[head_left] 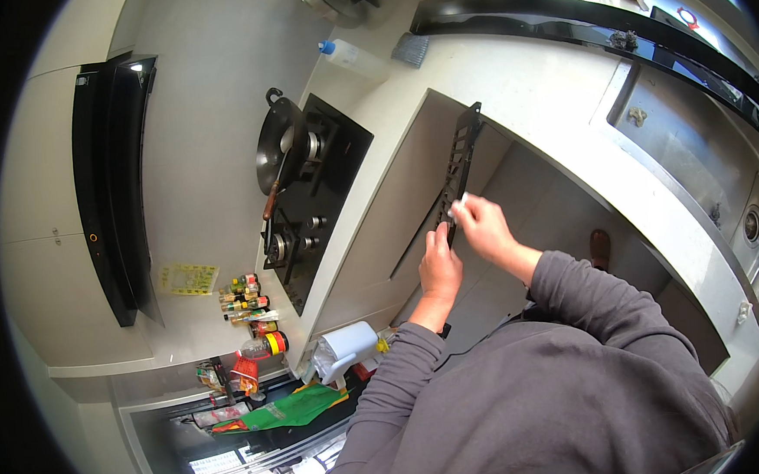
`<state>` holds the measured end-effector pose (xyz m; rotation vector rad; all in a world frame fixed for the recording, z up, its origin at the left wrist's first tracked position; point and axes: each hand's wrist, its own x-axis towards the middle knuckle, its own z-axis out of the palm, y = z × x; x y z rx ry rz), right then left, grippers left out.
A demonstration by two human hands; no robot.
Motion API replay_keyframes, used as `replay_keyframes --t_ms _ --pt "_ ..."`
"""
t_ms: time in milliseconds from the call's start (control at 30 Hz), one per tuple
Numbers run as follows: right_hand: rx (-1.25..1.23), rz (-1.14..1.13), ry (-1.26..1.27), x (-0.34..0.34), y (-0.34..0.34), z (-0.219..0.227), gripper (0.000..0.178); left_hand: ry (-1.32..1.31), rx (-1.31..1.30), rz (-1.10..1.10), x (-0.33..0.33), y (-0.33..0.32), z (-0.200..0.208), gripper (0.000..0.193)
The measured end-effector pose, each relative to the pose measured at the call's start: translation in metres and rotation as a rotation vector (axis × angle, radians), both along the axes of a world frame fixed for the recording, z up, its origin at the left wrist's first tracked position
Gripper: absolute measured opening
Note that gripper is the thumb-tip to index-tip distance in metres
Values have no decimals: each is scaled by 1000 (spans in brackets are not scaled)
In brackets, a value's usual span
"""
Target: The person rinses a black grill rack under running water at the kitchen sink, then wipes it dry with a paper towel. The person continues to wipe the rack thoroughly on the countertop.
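Observation:
A long, narrow black panel with a row of slots (pixel 459 156) stands tilted in front of me, its far end above the countertop's edge. My left hand (pixel 440 272) is closed around its near end. Beside it, my right hand (pixel 487 229) is closed with the fingertips pinched against a small white piece (pixel 462 201), perhaps tissue or cloth, at the panel's side. The fingers hide most of that white piece. What lies under the left fingers cannot be seen.
Left of me, a wok (pixel 277 148) with a spatula sits on the black gas hob (pixel 339 144). Several condiment bottles (pixel 246 304) stand nearby. A long black glossy strip (pixel 549 25) lies on the white countertop (pixel 526 80) beside the sink (pixel 652 146). A spray bottle (pixel 355 58) and grey brush (pixel 410 50) are behind.

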<state>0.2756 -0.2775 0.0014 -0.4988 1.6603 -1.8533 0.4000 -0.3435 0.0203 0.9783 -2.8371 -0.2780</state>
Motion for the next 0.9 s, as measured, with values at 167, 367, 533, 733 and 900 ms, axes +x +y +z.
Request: replay_keyframes --t_ms 167,367,533,733,900 --pt "-8 -253 -19 -42 -15 -13 28 16 129 27 11 25 -12 34" --pt "74 124 -111 26 12 -3 27 46 179 68 0 16 -9 34" --pt "-49 -230 -5 -26 -10 -5 30 -49 99 84 7 22 6 33" --pt "37 -40 -128 13 2 -6 29 77 191 78 8 27 -9 33" --pt "-62 -14 -83 15 2 -3 29 54 42 32 18 18 2 39"
